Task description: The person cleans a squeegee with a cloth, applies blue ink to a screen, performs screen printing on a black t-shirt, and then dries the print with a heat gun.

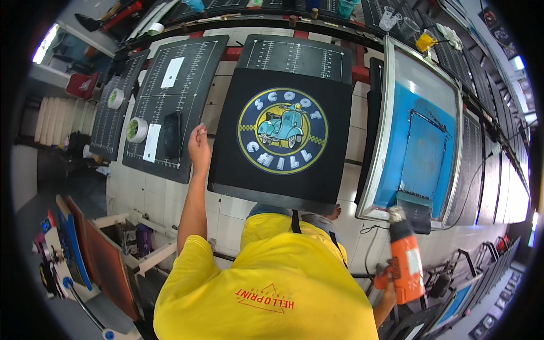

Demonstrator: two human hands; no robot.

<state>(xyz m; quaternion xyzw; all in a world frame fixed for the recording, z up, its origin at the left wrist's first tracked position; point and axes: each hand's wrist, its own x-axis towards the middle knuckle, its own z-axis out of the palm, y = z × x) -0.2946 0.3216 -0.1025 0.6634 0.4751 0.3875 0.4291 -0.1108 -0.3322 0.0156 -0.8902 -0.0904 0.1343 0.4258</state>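
My right hand (386, 286) grips an orange heat gun (406, 260) by its handle, low at the right. The metal nozzle points away from me, toward a framed screen. My left hand (199, 144) hovers beside the left edge of a black cloth (229, 158), its fingers drawn together and nothing visible in them. That cloth lies flat over a dark printing board (294, 51) in front of me. A round print (282, 131) on the cloth shows a turquoise scooter inside a yellow and dark-blue ring with pale lettering.
Right of the cloth lies a metal-framed blue printing screen (391, 122), with a dark squeegee (413, 211) at its near end. Marked boards (195, 62) at the left carry a black phone-like slab (172, 135) and a tape roll (136, 130). Plastic cups (425, 41) stand at far right.
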